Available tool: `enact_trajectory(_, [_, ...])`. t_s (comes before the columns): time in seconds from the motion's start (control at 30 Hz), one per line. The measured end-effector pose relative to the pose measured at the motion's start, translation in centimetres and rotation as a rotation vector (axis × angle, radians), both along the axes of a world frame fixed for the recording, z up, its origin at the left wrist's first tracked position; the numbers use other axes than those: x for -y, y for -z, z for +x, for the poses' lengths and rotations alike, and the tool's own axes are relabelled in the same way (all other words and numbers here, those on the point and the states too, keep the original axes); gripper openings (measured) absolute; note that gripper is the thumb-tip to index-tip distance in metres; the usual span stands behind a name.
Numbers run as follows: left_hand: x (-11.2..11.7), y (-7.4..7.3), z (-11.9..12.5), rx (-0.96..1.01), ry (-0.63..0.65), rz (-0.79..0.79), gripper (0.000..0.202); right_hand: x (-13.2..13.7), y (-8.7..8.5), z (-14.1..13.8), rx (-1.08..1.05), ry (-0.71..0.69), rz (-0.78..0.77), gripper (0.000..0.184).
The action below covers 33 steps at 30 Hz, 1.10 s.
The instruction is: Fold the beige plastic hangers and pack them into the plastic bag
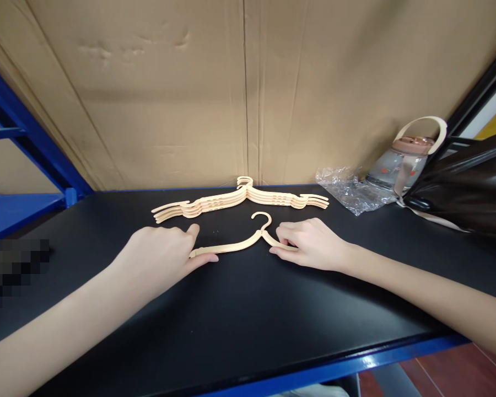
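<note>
A cream clothes hanger lies between my hands, its hook pointing toward the back of the black table. My left hand grips the hanger's left arm, covering the end of it, with the thumb along the near side. Around the right arm, close to the hook, my right hand has its fingers curled, hiding the rest of that arm. Just beyond, several matching hangers are stacked together, hooks toward the back.
The black table has a blue front edge. Cardboard stands along its back. At the right are crumpled clear plastic, a water bottle with a handle and strap, and a shiny black bag. A blue frame rises at left.
</note>
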<state>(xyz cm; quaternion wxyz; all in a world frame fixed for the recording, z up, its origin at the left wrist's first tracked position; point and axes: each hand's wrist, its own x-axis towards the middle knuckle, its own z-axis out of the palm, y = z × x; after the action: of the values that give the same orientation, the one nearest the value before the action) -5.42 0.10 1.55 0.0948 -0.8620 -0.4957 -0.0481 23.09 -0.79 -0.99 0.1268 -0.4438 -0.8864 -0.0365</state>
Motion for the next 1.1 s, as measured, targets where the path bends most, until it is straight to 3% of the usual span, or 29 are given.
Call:
enact_trajectory(0.1, [-0.1, -0.2, 0.2, -0.36, -0.124, 0.124, 0.072, -0.1, 0.1, 0.1, 0.006, -0.028, 0.021, 0.035])
enact_trajectory(0.17, [-0.3, -0.2, 0.4, -0.429, -0.111, 0.123, 0.077, -0.1, 0.2, 0.2, 0.012, -0.053, 0.029, 0.036])
enact_trajectory(0.37, [-0.9, 0.1, 0.7, -0.394, -0.037, 0.13, 0.08, -0.2, 0.2, 0.3, 0.026, -0.108, 0.024, 0.036])
enact_trajectory(0.6, [0.4, -0.4, 0.2, -0.426, -0.197, 0.233, 0.076, -0.3, 0.2, 0.3, 0.017, -0.126, 0.003, 0.037])
enact_trajectory(0.7, [0.5, -0.1, -0.3, -0.414, -0.204, 0.238, 0.074, -0.4, 0.1, 0.3, 0.023, -0.166, -0.02, 0.036])
enact_trajectory(0.93, [-0.5, 0.4, 0.4, -0.363, -0.184, 0.125, 0.091, -0.4, 0.1, 0.3, 0.033, -0.215, -0.052, 0.035])
enact_trajectory(1.1, [-0.5, 0.5, 1.3, -0.353, -0.111, 0.09, 0.088, -0.5, 0.0, 0.4, 0.038, -0.245, -0.058, 0.039])
